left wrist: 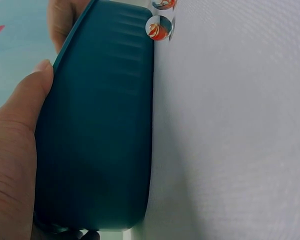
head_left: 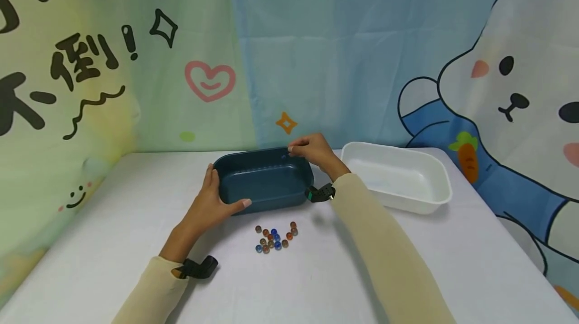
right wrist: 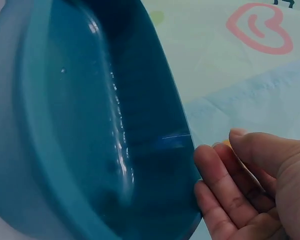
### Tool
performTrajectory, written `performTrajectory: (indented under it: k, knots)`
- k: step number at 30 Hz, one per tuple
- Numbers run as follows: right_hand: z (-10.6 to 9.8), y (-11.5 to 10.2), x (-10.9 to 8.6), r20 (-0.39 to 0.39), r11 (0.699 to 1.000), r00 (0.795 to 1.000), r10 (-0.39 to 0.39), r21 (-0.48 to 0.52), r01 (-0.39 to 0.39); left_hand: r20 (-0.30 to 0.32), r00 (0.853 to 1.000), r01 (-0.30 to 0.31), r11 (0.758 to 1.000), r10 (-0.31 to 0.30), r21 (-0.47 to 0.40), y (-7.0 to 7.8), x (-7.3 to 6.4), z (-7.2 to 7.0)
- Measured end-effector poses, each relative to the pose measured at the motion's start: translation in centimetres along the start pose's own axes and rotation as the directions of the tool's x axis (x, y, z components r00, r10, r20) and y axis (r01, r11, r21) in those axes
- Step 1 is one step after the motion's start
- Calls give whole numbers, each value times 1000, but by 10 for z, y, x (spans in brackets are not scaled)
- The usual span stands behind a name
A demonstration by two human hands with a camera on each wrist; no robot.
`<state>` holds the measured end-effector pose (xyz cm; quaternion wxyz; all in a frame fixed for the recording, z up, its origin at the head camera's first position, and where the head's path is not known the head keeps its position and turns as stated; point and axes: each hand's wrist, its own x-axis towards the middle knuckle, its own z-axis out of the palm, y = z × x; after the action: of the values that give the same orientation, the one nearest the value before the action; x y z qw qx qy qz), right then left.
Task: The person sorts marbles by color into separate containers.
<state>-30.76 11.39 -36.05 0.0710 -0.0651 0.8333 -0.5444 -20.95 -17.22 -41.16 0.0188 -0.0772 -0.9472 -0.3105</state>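
My left hand (head_left: 212, 205) holds the left end of a dark teal rectangular basin (head_left: 262, 208), its thumb at the front rim and its fingers along the end. Over the basin's back right rim is my right hand (head_left: 318, 152), fingers loosely bent and thumb apart from them in the right wrist view. Just inside the wall by those fingertips shows a small blurred bluish streak (right wrist: 174, 140), like a marble in motion. Several glass marbles (head_left: 277, 245), blue and orange-brown, lie on the cloth in front of the basin.
A white rectangular basin (head_left: 398, 198) stands right of the teal one, close behind my right forearm. White cloth (head_left: 253, 294) covers the table. A printed cartoon curtain (head_left: 307, 63) hangs directly behind the table's back edge. Dark wrist straps (head_left: 199, 267) are on both arms.
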Motion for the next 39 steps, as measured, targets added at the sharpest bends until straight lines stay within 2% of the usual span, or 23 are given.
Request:
performTrajectory:
  k: [13,16,21,31,39]
  knots:
    - [1,4,-4,-26,999,999,-35,-16,35,0,1000,-4,1000,4,-2,1,1,-1]
    - [3,6,-5,-38,997,997,-63,-41,62,2,1000,-8,1000,8,-3,2,2,-1]
    - [5,13,-8,-53,987,989,-140,-93,135,-1,1000,-6,1000,6,-4,1,1,-1]
    - [10,29,-24,-127,965,958,-259,-76,251,8,1000,2,1000,-2,-20,3,-2,2]
    - [12,30,-34,-124,959,951,-282,-58,277,3,1000,3,1000,-3,-16,0,-1,1]
